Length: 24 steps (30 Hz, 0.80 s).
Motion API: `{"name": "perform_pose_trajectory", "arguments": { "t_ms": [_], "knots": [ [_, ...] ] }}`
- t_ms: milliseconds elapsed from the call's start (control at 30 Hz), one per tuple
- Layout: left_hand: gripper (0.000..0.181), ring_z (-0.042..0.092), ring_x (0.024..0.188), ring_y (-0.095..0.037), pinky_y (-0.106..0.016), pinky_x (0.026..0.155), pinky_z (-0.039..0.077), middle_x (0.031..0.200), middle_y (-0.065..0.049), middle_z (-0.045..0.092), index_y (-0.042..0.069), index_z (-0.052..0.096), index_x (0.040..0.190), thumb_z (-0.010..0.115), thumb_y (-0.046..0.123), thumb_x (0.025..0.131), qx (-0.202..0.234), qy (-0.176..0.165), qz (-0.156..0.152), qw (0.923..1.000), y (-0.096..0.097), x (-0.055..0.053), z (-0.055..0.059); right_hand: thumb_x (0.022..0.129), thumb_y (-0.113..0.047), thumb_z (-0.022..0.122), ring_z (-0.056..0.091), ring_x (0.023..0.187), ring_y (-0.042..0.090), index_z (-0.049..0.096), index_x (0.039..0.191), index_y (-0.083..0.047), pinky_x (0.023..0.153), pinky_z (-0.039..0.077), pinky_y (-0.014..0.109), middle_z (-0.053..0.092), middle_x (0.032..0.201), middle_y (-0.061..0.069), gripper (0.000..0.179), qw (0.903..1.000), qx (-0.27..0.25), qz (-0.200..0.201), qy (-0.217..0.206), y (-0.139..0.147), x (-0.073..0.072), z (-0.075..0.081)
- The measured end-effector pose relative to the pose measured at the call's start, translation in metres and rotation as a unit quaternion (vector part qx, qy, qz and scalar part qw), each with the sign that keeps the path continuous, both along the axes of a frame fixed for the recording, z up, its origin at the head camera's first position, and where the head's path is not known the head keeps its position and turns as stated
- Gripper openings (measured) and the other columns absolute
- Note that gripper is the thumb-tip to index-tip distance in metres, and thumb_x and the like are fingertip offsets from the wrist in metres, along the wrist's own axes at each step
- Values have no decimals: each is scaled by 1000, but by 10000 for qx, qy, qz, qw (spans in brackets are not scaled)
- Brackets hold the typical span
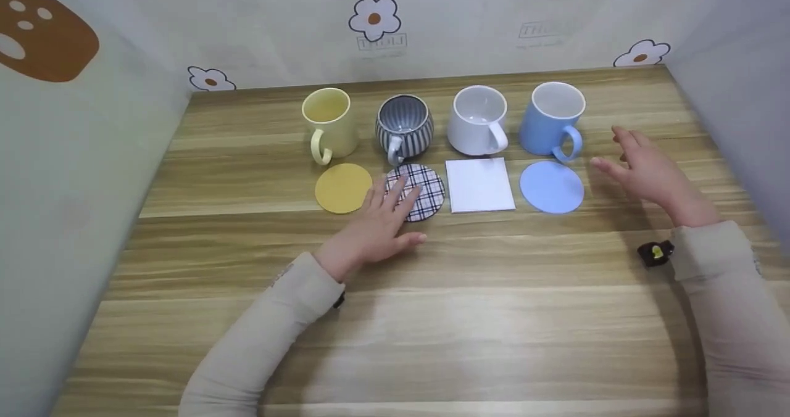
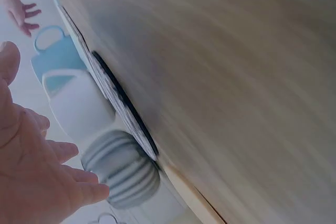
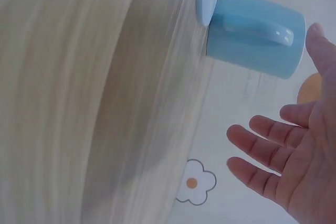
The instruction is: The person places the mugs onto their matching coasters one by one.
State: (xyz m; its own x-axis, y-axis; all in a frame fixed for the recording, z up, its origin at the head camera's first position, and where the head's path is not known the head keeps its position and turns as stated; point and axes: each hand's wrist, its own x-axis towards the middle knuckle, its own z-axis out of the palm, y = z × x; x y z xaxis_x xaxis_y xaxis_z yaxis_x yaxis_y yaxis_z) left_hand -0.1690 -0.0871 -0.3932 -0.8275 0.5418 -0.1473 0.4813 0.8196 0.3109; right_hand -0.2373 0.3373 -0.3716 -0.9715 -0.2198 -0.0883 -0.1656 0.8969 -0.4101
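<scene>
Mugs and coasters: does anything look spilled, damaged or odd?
Nothing looks spilled or damaged. Only the white coaster, third from the left, stands out: it is square, while the other three coasters are round.

You see a pale yellow mug (image 1: 340, 136), a grey-and-white striped mug (image 1: 415, 138), a white mug (image 1: 472, 134) and a light blue mug (image 1: 543, 132); a mustard coaster (image 1: 342, 189), a dark-and-white plaid coaster (image 1: 431, 196), a plain white coaster (image 1: 480, 185) and a periwinkle coaster (image 1: 551, 187). Your surface (image 1: 481, 330) is streaky brown woodgrain; your sleeves (image 1: 259, 327), greyish beige.
</scene>
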Motion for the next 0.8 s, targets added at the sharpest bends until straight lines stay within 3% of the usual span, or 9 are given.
{"name": "perform_pose_trajectory", "arguments": {
  "t_ms": [233,400,533,633,800],
  "knots": [
    [81,-9,138,-40,-54,110,0,154,-13,-3,19,6,149,43,57,89,-86,-187,-442,9988,34,-6,1,94,-49,38,42,106,48,17,140,10,86,35,63,33,130,34,78,9976,-667,-196,-73,-16,-10,-1],
    [80,-9,138,-38,-53,111,1,154,-11,-4,20,5,149,42,58,89,-197,-210,-609,9977,51,-9,3,95,-51,33,40,108,47,25,137,12,91,32,62,35,129,34,76,9946,-956,-398,-52,-24,-16,-1],
    [78,-9,139,-36,-53,111,2,154,-11,-5,20,7,149,42,57,89,-198,-205,-688,9972,65,-12,4,93,-56,30,48,101,47,34,133,11,87,38,58,43,123,33,78,9906,-1184,-682,5,-28,-17,-2],
    [77,-9,139,-34,-53,111,1,154,-10,-4,21,8,149,42,56,90,-171,-235,-720,9970,75,-15,4,92,-58,30,55,90,43,39,130,9,73,46,44,50,112,31,78,9869,-1371,-850,14,-30,-17,-3],
    [76,-7,140,-33,-53,111,3,155,-8,0,21,8,149,41,56,90,-202,-197,-830,9961,92,-18,2,91,-59,32,55,77,24,44,126,8,60,44,24,52,113,29,77,9758,-1806,-1205,-268,-34,-17,-5]
  ]
}}
